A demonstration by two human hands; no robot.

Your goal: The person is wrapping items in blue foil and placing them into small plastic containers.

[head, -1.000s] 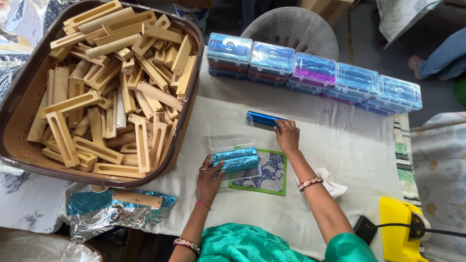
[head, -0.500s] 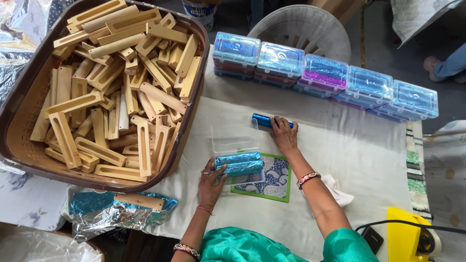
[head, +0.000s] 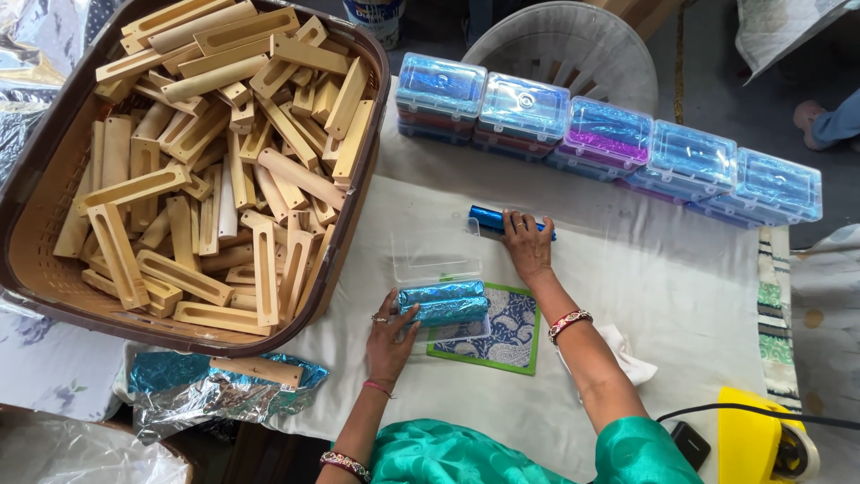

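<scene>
My left hand [head: 389, 333] rests against the left end of two blue foil-wrapped sticks [head: 442, 302] lying in a clear plastic box [head: 437, 260] whose lid lies open behind it. The box stands partly on a green-edged patterned mat [head: 502, 333]. My right hand [head: 527, 242] lies flat, fingers spread, on top of another blue foil-wrapped stick [head: 488, 220] on the white cloth, just beyond the open box.
A large brown basket [head: 54, 161] full of slotted wooden sticks fills the left. Several closed clear boxes [head: 609, 143] of wrapped sticks line the far edge. Crumpled blue foil with a wooden stick [head: 215, 381] lies near left. A yellow tool [head: 761, 444] with a cable sits near right.
The view has drifted a little. Both hands have stayed almost where they were, the right one still on the blue stick.
</scene>
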